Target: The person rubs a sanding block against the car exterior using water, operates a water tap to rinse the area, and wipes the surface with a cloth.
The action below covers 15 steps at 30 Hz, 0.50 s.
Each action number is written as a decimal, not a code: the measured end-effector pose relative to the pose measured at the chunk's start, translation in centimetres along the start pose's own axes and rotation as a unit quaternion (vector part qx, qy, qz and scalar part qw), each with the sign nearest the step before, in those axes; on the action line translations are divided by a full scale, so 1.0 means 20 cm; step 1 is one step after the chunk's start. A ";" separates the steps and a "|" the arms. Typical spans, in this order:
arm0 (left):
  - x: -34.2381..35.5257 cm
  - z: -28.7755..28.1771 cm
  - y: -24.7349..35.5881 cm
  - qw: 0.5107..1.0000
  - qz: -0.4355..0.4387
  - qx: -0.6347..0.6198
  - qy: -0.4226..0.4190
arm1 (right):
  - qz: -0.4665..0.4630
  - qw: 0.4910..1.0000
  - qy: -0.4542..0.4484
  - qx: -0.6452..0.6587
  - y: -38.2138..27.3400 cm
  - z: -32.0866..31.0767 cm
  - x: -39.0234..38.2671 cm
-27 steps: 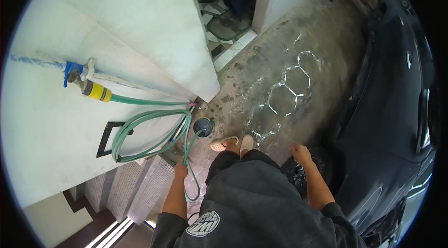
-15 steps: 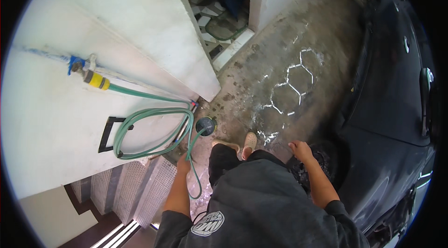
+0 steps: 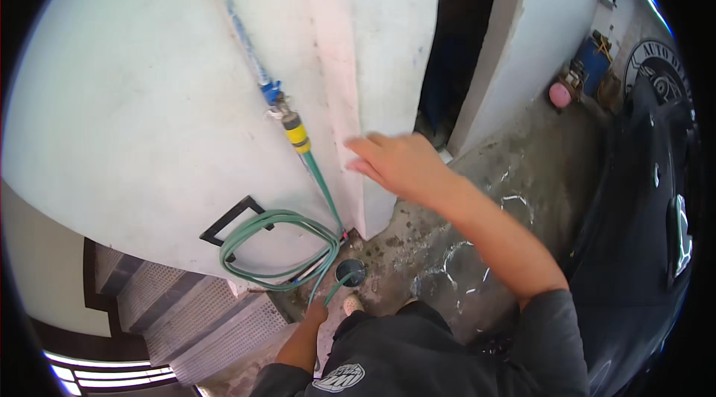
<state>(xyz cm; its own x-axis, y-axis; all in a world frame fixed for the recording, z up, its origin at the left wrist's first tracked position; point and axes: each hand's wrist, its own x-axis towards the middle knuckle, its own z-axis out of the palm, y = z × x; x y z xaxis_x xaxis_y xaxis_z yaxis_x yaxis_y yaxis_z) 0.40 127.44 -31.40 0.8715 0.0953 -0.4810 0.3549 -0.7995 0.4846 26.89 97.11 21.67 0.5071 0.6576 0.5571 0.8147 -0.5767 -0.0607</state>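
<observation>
A green hose runs from a yellow-and-dark connector on a wall tap with a blue handle. It hangs coiled on a black wall bracket. My left hand, low beside the coil, is closed around a length of the hose. That length leads into a small dark bucket on the floor. My right hand is raised in front of the white wall, to the right of the connector and apart from it. Its fingers are apart with nothing in them, slightly blurred.
Tiled steps lie at the lower left. A dark car stands along the right side. Beyond the wall corner is a dark doorway. A blue drum and a pink round object stand far right, past the wet floor.
My right hand has risen from beside the car, going up and left toward the tap. My left hand stays on the hose. The view has swung up and left.
</observation>
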 end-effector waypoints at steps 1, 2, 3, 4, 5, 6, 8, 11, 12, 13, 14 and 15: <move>0.02 0.01 -0.01 1.000 0.003 0.007 -0.012 | -0.012 1.000 -0.019 -0.022 -0.01 -0.01 0.16; 0.04 0.02 -0.01 1.000 0.005 0.015 -0.026 | -0.022 0.998 -0.039 -0.043 -0.01 -0.02 0.32; 0.05 0.02 -0.02 1.000 0.007 0.010 -0.025 | -0.038 0.995 -0.059 -0.067 -0.01 -0.02 0.44; 0.06 0.02 -0.03 0.998 0.039 0.029 -0.030 | -0.054 0.991 -0.080 -0.092 0.00 -0.01 0.55; 0.07 0.02 -0.05 0.996 0.070 0.049 -0.036 | -0.057 0.990 -0.083 -0.094 0.00 -0.01 0.64; 0.08 0.03 -0.06 0.996 0.072 0.045 -0.039 | -0.090 0.982 -0.105 -0.131 0.01 0.01 0.70; 0.11 0.07 -0.06 0.999 0.028 0.019 -0.040 | -0.119 0.969 -0.138 -0.168 0.07 0.03 0.81; 0.15 0.06 -0.28 0.996 0.090 0.016 -0.016 | -0.202 0.938 -0.200 -0.198 0.07 0.03 0.99; 0.16 0.08 -0.35 0.995 0.101 0.009 0.010 | -0.219 0.931 -0.206 -0.209 0.06 0.01 1.03; 0.18 0.10 -0.38 0.993 0.115 0.002 0.033 | -0.233 0.923 -0.215 -0.220 0.07 0.00 1.06; 0.18 0.14 -0.37 0.993 0.113 -0.003 0.016 | -0.228 0.922 -0.230 -0.212 0.10 0.01 1.05; 0.19 0.15 -0.36 0.995 0.100 0.023 -0.011 | -0.226 0.919 -0.239 -0.219 0.12 0.01 1.04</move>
<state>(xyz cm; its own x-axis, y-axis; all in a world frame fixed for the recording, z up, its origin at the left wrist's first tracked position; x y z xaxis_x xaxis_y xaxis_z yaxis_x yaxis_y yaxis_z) 0.24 131.83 -38.90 0.9152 -0.0820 -0.3945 0.1578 -0.8279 0.5382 39.52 109.46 32.98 0.2965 0.9550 0.0105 0.8339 -0.2643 0.4845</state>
